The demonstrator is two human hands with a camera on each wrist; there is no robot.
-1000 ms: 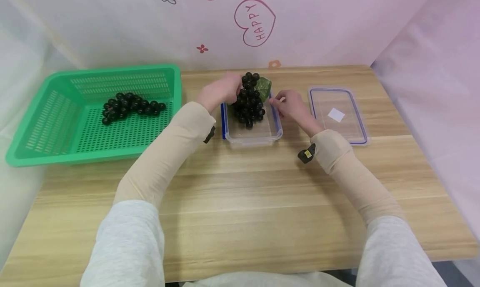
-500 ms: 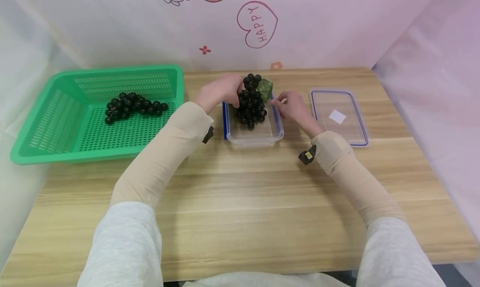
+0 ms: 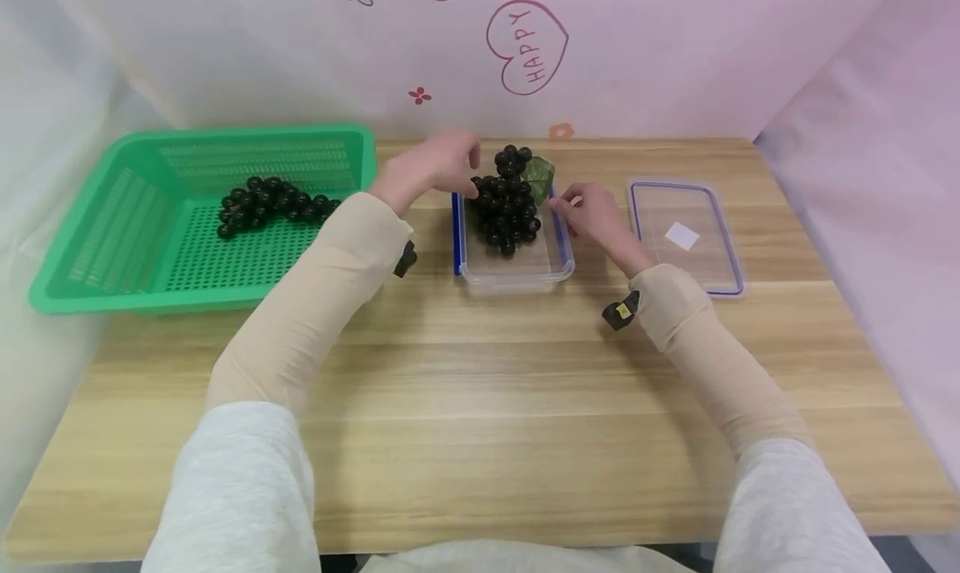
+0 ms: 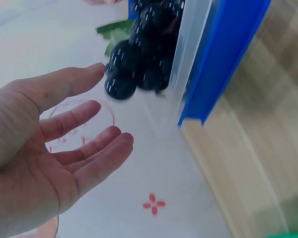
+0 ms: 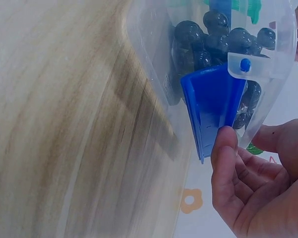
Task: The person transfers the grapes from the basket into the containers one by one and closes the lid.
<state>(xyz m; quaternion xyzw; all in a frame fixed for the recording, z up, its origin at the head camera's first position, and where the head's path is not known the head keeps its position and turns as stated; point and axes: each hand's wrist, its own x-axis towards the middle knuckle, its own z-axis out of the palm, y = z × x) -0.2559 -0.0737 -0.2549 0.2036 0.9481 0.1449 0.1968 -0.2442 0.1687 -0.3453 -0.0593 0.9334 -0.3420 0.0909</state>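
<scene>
A bunch of black grapes [image 3: 508, 208] with a green leaf [image 3: 538, 180] lies in a clear plastic food container [image 3: 519, 280], its upper end at the far rim. My left hand [image 3: 435, 169] is beside the bunch with fingers spread, holding nothing; the thumb tip is close to the grapes in the left wrist view, and I cannot tell if it touches. At the container's right side, my right hand [image 3: 598, 216] pinches the wall near the far corner, thumb at the rim and fingers against the blue side latch [image 5: 211, 104].
On the left stands a green plastic basket [image 3: 97, 302] with another bunch of black grapes [image 3: 270, 203] inside. The container's clear lid [image 3: 693, 265], edged in blue, lies flat at the right. A printed white cloth [image 3: 660, 57] hangs behind the wooden table [image 3: 480, 423].
My left hand has let go of the grape bunch and moved a little left, its fingers spreading. The bunch stays in the container, and my right hand keeps its hold at the rim.
</scene>
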